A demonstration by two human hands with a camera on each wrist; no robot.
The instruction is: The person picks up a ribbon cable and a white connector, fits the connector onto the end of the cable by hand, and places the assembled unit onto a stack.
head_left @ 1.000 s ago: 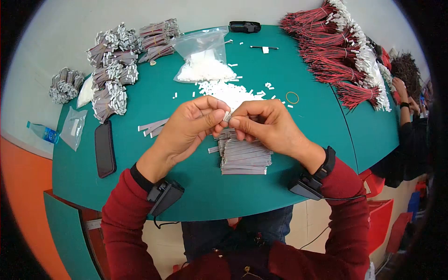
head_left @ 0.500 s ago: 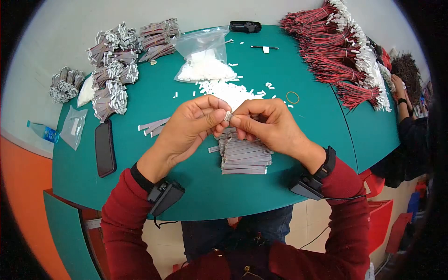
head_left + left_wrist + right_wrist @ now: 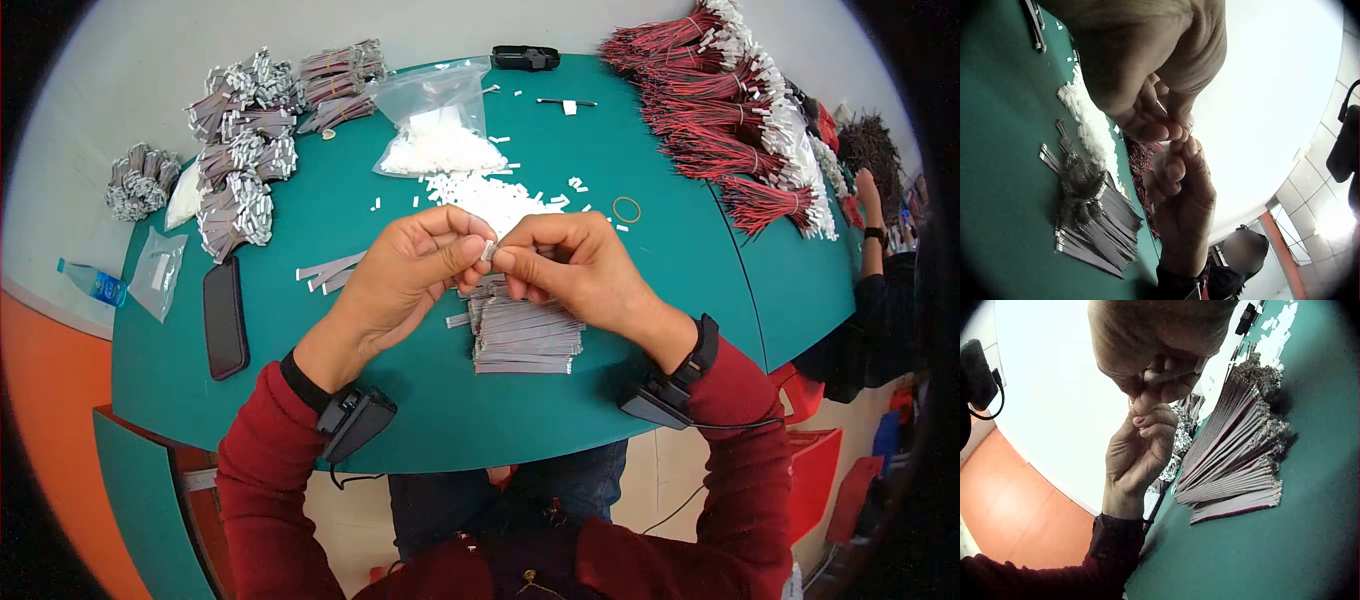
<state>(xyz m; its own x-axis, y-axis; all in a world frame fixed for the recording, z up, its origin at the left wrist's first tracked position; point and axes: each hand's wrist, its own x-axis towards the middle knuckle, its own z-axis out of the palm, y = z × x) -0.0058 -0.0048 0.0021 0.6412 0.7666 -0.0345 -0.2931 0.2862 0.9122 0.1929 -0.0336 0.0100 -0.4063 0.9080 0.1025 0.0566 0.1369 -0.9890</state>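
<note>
L hand (image 3: pixel 402 270) & R hand (image 3: pixel 592 272) pinch small pc (image 3: pixel 488 250), tips closed, prob. to steady it. Cable pile (image 3: pixel 525 335) just below; white bits (image 3: pixel 490 197) beyond pile, w/in reach.

Phone (image 3: pixel 226 320) on green table (image 3: pixel 420 420), bottle (image 3: pixel 92 284) near wall (image 3: pixel 70 190).

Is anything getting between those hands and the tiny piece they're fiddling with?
Nothing visible is. The left hand and right hand meet at the small piece, pinching it at their fingertips. The flat cables and white pieces lie on the table, not between.
</note>
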